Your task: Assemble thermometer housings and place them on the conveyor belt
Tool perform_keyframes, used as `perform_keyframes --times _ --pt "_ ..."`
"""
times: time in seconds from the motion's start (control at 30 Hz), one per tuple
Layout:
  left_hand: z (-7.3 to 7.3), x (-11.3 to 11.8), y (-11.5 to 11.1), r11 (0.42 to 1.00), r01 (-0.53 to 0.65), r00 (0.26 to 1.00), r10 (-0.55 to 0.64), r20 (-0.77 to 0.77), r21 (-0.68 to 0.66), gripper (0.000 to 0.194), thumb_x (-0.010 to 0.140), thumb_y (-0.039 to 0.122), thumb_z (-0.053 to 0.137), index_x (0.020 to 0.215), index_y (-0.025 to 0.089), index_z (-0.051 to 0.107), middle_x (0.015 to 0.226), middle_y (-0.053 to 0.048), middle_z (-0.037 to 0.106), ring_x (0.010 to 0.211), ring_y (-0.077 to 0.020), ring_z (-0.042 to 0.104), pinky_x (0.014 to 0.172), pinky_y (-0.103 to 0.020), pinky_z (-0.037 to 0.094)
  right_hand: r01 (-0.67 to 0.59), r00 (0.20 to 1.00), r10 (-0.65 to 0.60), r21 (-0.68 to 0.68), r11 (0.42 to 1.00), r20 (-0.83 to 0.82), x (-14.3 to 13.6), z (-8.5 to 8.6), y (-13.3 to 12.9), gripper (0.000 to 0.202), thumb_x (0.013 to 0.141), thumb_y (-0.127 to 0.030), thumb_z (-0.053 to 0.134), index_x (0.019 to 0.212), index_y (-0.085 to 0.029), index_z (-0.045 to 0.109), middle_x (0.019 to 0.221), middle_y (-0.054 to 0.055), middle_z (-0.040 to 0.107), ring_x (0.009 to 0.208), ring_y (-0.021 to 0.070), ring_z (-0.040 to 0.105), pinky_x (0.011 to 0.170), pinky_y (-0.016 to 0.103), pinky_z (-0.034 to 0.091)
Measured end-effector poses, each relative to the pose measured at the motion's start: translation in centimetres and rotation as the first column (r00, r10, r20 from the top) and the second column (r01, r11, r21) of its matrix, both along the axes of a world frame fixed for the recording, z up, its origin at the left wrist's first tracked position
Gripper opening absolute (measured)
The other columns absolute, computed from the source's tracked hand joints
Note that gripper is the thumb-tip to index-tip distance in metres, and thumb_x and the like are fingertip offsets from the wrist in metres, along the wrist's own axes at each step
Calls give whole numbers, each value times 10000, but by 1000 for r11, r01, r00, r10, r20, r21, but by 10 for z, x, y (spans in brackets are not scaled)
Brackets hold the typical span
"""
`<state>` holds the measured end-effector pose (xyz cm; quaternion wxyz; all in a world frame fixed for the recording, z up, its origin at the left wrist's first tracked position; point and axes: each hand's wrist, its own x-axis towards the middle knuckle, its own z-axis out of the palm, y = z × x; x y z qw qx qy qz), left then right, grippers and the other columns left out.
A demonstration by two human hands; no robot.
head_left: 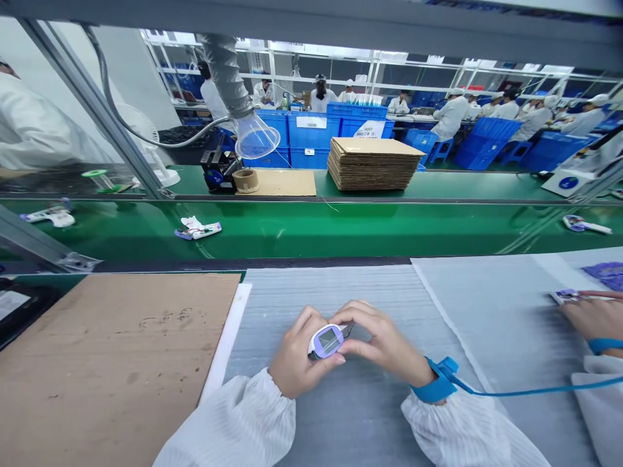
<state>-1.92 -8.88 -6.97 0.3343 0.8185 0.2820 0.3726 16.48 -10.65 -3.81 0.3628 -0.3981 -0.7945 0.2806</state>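
Observation:
A small white and purple device point(328, 341) with a grey display is held above the foam-covered table point(350, 428). My left hand point(299, 353) wraps round its left side, thumb along the lower edge. Fingers and thumb of my right hand point(377, 337) pinch its right side, where a dark wire shows. A blue strap with a cord circles my right wrist.
Brown cardboard point(121, 337) lies at the left. Beyond the table, a green conveyor point(365, 230) carries device parts point(197, 228). Another person's hand point(594, 318) touches a part at the right. Farther back are stacked cardboard point(372, 165) and a clear funnel point(257, 136) on a hose.

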Motion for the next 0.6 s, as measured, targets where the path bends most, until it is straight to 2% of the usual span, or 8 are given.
perform_keyframes --times 0.17,0.33,0.47,0.53,0.6 --pt "0 1 -4 999 -46 999 46 4 -1 240 859 396 458 896 171 532 762 -38 458 736 -178 454 639 -296 392 35 999 -35 -10 999 -7 -3 -5 -3 322 857 -489 461 961 -211 586 844 41 620 790 184 563 718 311 426" --pt "-4 1 1 999 -53 998 53 31 -10 259 855 419 455 869 171 529 739 -36 476 735 -182 452 642 -301 381 41 995 -41 -2 999 94 -4 -4 -4 187 860 -345 542 993 -214 550 887 33 611 811 180 560 730 308 422" --pt "-4 2 1 998 -47 999 48 12 -30 294 849 446 442 894 174 545 772 -52 498 775 -200 468 678 -325 403 64 975 -68 29 998 210 -10 -6 0 212 794 -257 619 989 -232 538 926 27 636 849 201 584 751 332 433" --pt "-3 4 -4 996 -57 998 57 7 -68 283 837 433 469 923 176 550 825 -63 510 822 -208 484 719 -340 421 91 967 -95 29 995 236 -4 -10 3 172 795 -227 600 959 -238 549 899 22 651 830 203 604 721 321 452" --pt "-3 2 -5 990 -81 996 84 23 -115 315 818 410 512 1037 184 526 951 -81 509 896 -213 498 763 -350 442 138 960 -136 12 990 243 19 -18 4 129 804 -258 579 930 -246 555 871 17 663 793 203 626 679 306 473"
